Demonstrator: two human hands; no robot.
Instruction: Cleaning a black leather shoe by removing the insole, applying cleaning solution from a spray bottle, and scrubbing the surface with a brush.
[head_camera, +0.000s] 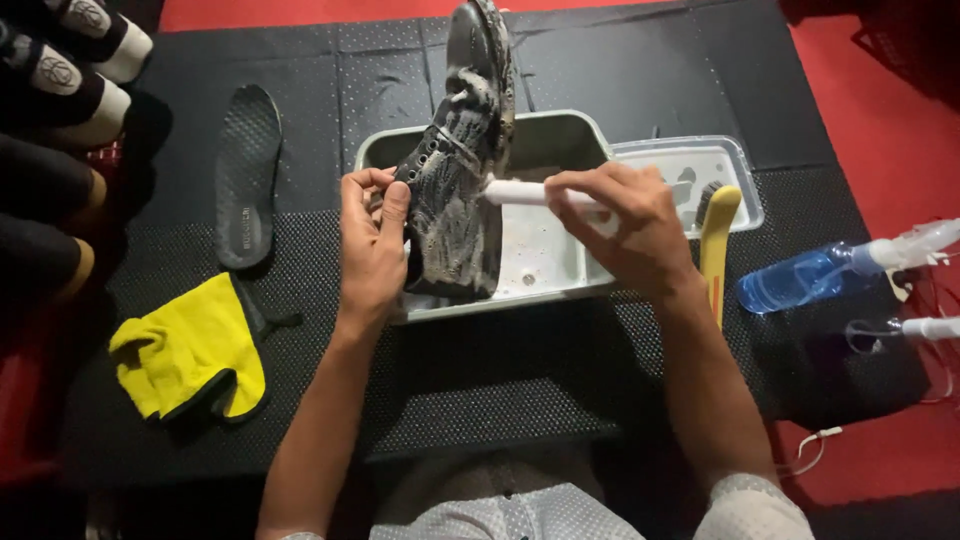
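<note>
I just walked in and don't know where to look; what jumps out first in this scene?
The soapy dark shoe stands out, held over a grey tub at the middle of the black mat: the left hand grips its side while the right hand presses a white brush against it. Next come the bright yellow cloth at lower left and the blue spray bottle at right.

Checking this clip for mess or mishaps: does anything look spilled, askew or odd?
Nothing stands out. The left hand holds a dark shoe, coated in suds, over the grey tub, while the right hand presses a white brush against it. The insole and yellow cloth lie flat on the black mat.
</note>
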